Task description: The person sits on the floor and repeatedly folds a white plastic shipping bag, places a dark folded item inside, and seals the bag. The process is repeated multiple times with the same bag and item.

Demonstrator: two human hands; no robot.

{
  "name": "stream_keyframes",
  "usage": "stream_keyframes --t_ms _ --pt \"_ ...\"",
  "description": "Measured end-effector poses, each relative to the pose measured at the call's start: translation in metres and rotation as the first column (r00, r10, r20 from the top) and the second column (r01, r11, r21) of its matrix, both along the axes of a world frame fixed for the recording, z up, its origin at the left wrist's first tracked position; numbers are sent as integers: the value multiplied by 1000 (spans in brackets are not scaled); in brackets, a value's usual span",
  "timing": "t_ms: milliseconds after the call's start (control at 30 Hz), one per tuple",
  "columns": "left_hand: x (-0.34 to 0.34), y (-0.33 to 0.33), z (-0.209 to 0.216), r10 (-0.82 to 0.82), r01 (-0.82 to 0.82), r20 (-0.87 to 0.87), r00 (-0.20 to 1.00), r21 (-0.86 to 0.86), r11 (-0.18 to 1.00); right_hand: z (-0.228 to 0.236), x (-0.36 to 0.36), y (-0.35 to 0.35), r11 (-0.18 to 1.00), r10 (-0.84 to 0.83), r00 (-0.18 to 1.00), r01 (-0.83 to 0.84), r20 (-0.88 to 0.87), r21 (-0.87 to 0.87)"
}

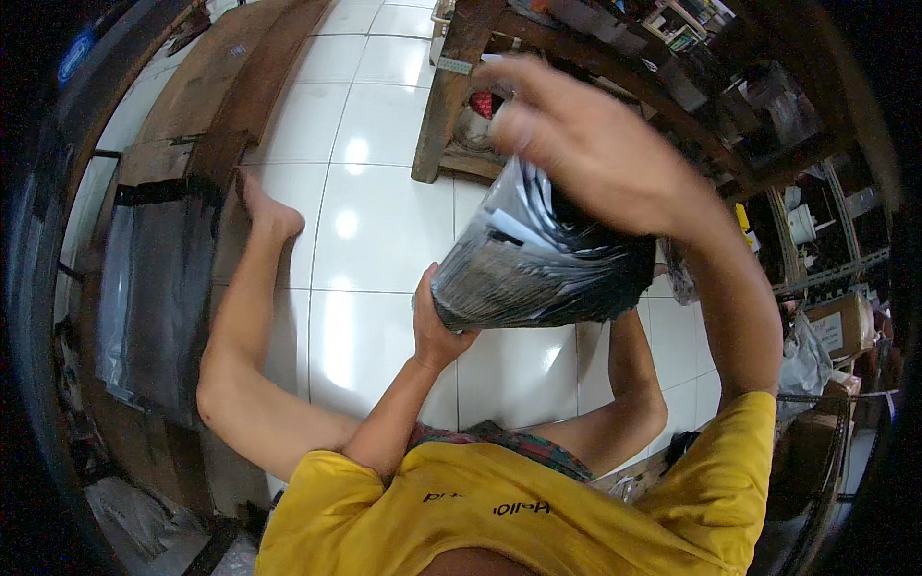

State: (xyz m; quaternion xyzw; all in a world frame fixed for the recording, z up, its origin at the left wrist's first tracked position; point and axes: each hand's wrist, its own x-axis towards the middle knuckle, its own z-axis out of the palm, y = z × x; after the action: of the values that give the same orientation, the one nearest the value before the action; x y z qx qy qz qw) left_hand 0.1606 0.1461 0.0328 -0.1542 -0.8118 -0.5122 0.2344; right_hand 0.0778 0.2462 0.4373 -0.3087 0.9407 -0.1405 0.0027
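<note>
A thick stack of thin dark grey and black plastic sheets or bags (pixel 538 278) is held up in front of me, over the floor between my legs. Its many layered edges face me, and whitish folds stick out near the top. My left hand (pixel 442 322) grips the stack's lower left corner, its fingers partly hidden behind it. Above the upper edge is my right hand (pixel 567 144), bent over the bundle. Motion smears its fingers, so whether they pinch a sheet cannot be made out.
To the left, dark plastic sheeting (pixel 154 288) lies over a long brown board (pixel 206 86). A wooden shelf unit (pixel 432 125) stands ahead on the white tiled floor (pixel 375 230). On the right are metal racks and a cardboard box (pixel 840 326).
</note>
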Motion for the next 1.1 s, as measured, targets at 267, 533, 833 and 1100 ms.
stream_keyframes --t_ms 267,533,833,1100 --pt "8 5 13 100 -105 138 985 27 994 -6 6 -14 992 80 989 -66 -126 107" --pt "7 11 1 59 -71 166 984 67 995 3 2 -12 998 -12 1000 13 -11 61" --pt "15 14 -8 111 -123 167 980 61 991 -9 -2 -10 994 71 991 -61 -112 89" --pt "7 4 -3 2 -40 363 932 97 995 -5 -5 -13 998 55 995 -57 -78 -25"
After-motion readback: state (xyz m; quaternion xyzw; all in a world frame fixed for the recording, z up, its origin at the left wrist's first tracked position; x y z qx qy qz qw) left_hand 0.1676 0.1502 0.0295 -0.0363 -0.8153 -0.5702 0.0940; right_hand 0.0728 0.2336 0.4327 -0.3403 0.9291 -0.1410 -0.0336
